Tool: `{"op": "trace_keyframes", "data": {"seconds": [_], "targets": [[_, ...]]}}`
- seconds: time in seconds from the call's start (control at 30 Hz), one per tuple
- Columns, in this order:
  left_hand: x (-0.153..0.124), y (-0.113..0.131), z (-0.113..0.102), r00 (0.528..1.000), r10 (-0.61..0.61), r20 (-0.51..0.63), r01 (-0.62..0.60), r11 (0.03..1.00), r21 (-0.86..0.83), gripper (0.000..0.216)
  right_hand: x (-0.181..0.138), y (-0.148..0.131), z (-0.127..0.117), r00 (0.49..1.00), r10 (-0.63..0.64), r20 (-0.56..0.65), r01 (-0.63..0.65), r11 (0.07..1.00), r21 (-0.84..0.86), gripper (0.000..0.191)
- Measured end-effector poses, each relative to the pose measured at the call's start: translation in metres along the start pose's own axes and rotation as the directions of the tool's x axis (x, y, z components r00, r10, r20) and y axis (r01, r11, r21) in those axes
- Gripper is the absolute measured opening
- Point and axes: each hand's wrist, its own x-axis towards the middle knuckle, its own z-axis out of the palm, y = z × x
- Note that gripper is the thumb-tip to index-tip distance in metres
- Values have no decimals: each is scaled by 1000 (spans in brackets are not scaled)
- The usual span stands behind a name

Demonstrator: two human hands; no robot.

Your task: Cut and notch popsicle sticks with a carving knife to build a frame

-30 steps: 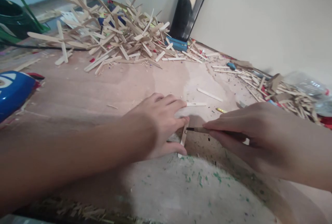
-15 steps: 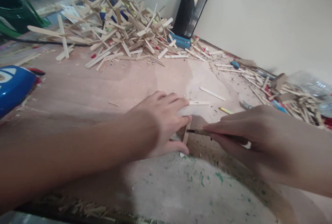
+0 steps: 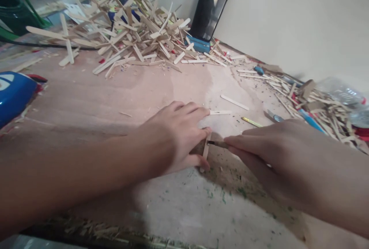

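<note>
My left hand (image 3: pixel 181 131) rests on the table, pinning a wooden craft stick (image 3: pixel 206 147) between thumb and index finger. The stick lies almost lengthwise away from me, its ends partly covered by those fingertips. In my right hand (image 3: pixel 273 152) is a slim carving tool (image 3: pixel 219 144) with a light wooden handle and a narrow dark blade. Its tip meets the middle of the stick from the right; most of the handle is hidden in my fist. Beyond my left fingertips lies another craft stick (image 3: pixel 220 112), with a loose stick (image 3: pixel 235 102) farther back.
A big heap of crossed craft sticks (image 3: pixel 138 33) fills the back left, beside a dark upright panel (image 3: pixel 213 6) on a blue base. A yellow strip (image 3: pixel 251 121) and a metal blade (image 3: pixel 273 116) lie near my right hand. Stick scraps (image 3: pixel 323 106) cover the right; a blue object (image 3: pixel 17 95) stands left.
The tool's tip stays at the stick while my right hand has tilted and shifted slightly. My left hand keeps its hold. The whole view has moved a little.
</note>
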Motion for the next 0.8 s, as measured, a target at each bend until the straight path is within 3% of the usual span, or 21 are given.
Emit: {"op": "trace_keyframes", "data": {"seconds": [0.1,0.23,0.37,0.47,0.6,0.8], "targets": [[2,0,1,1000,2,1,-2,1000,32,73,-1,16,-2,997,-78,5,78,994,74,36],[4,1,2,1000,-6,31,5,998,59,75,-14,51,12,989,-105,-101,122,977,177,34],[3,0,4,999,7,-40,-5,999,54,73,-25,73,32,976,-124,-179,155,973,170,32],[0,-1,6,996,20,-91,-17,999,37,71,-30,75,40,969,-155,-191,183,973,139,35],[-2,-1,4,997,21,-77,-21,1000,2,70,-34,74,43,956,-180,-230,208,973,102,37],[-2,-2,-2,997,37,-73,-40,999,-31,70,-38,70,41,958,-112,-264,141,985,95,33]]}}
